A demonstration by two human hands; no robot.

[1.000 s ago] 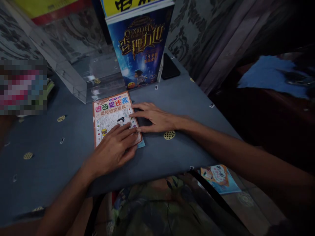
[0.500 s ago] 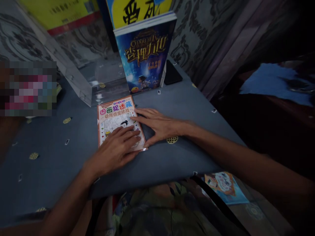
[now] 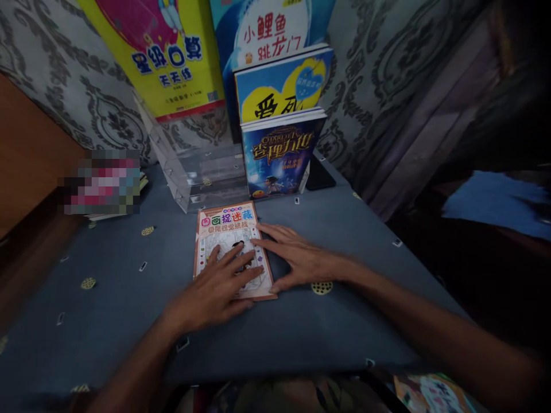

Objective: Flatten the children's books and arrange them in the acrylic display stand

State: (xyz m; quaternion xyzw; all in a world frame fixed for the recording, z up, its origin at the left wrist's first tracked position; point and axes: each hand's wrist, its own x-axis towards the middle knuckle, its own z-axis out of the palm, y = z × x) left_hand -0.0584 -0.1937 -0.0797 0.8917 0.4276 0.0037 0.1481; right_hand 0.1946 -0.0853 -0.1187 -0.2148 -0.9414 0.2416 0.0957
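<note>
A small book (image 3: 226, 218) with an orange border and colourful Chinese title lies flat on the dark blue tablecloth. My left hand (image 3: 226, 281) rests on the lower part of its cover, fingers spread, hiding part of the line drawing. At the book's right edge is my right hand (image 3: 303, 258), open, with its fingertips by the upper edge and its thumb by the lower right corner. Neither hand grips the book.
Behind the book stands a clear acrylic rack (image 3: 183, 186) with upright books, among them a dark blue one (image 3: 279, 158) and a yellow one (image 3: 172, 69). A dark flat object (image 3: 321, 175) lies beside it. A blurred-out stack (image 3: 103, 186) is at left.
The view has tilted up, so more of the rack's books show. The fingers of my left hand have spread wider on the cover. My right hand stays by the book's edge.
</note>
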